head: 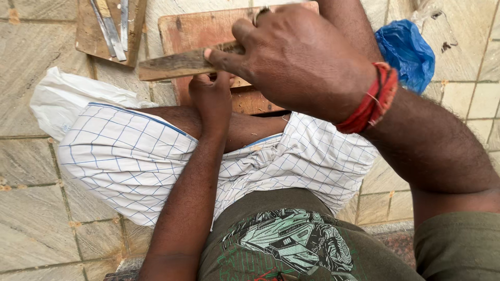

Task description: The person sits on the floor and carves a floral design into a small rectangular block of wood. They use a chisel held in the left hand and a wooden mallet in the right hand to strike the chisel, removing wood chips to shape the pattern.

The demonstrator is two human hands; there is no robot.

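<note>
Just above the checked cloth (130, 161) over the person's lap, the left hand (212, 101) reached up under a rough wooden stick (177, 63); whether its grip was clenched could not be told. Above it, the right hand (297, 60) had its grip clenched on the stick's right end, so the wood jutted out leftward from the fingers, lying across a reddish wooden board (192, 31). Farther off, on the tiled floor (31, 47), lay a smaller board with metal blades (112, 26), a white bag (62, 99) and a blue bag (409, 52).
</note>
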